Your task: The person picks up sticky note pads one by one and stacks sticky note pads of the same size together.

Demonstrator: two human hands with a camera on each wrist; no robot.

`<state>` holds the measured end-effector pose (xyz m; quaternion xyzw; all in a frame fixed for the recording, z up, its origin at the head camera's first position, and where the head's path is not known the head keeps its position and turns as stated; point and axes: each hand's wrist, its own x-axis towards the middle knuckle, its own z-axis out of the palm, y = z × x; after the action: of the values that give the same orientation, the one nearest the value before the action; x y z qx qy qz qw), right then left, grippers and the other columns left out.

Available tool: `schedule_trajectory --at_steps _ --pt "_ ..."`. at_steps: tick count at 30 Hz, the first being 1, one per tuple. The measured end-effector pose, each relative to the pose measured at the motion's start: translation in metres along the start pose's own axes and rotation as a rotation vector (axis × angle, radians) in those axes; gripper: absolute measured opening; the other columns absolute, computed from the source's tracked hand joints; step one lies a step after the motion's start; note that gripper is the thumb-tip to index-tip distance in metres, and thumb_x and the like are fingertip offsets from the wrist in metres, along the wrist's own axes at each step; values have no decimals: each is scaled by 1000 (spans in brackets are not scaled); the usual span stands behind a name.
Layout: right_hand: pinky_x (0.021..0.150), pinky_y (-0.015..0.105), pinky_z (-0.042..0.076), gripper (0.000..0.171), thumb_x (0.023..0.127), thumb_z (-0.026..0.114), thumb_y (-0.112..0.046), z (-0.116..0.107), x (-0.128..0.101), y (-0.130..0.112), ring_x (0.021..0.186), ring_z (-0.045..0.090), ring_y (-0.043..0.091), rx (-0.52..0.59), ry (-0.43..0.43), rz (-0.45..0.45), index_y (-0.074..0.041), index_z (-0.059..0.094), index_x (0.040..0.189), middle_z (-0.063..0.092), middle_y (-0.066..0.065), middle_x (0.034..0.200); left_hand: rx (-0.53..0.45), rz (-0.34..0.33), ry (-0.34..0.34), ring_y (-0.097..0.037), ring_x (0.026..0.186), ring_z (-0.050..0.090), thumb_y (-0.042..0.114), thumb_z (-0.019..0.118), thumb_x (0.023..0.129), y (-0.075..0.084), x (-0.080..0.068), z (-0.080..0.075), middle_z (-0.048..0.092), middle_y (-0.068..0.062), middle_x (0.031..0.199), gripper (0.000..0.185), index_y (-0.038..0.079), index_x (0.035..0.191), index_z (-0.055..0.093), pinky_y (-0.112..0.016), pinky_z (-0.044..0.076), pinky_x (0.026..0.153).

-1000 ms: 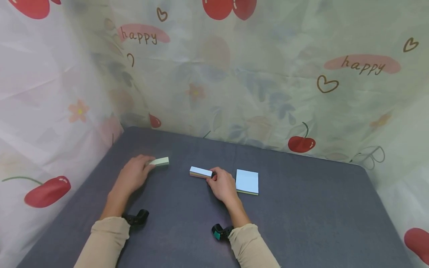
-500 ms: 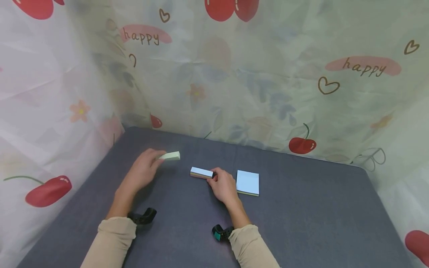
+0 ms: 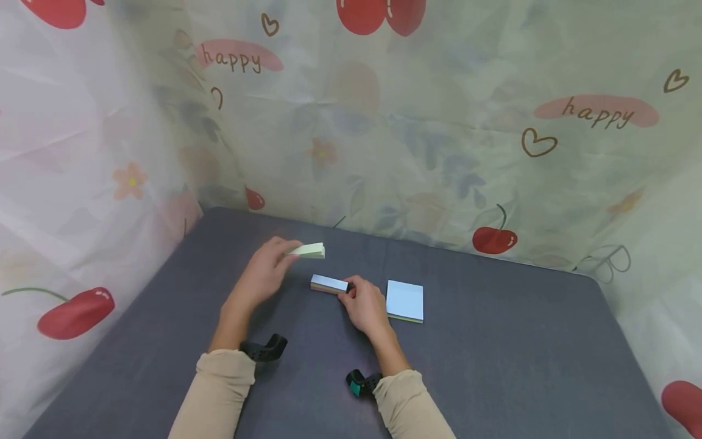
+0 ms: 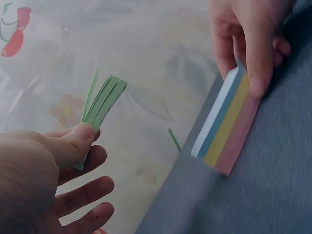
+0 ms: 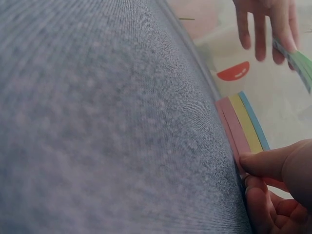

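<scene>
Cherry-print sheeting backs the grey table before you. Your left hand pinches a green pad of sticky notes above the cloth. Your right hand curls its fingers on a striped pad lying flat, just left of a blue pad.

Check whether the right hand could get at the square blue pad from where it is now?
Probably yes. The right hand pinches the striped block, and the square blue pad lies just beside it on the table, nothing between them; it must release first.
</scene>
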<state>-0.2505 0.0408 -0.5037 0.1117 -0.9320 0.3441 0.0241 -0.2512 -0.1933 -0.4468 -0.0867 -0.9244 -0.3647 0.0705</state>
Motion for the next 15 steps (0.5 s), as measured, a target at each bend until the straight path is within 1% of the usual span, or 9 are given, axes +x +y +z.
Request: schedule_trajectory --at_steps 7,11,15 --pt "71 36 50 32 93 75 -21 -1 0 0 69 60 15 -9 -4 3 -9 71 122 69 1 79 -30 11 -7 -28 104 59 23 57 105 9 5 14 64 -12 123 35 12 137 64 -48 47 90" --pt "70 35 49 32 93 76 -21 -1 0 0 68 59 15 -8 1 15 -8 71 121 68 1 77 -42 14 -27 -28 104 60 24 57 105 13 5 19 64 -12 122 35 13 138 64 -49 48 90" --pt "71 35 49 32 92 76 -20 -1 1 0 68 58 14 11 -3 20 -8 71 121 68 1 77 -51 16 -33 -28 106 61 24 58 105 14 4 22 65 -13 123 36 13 138 64 -50 48 91"
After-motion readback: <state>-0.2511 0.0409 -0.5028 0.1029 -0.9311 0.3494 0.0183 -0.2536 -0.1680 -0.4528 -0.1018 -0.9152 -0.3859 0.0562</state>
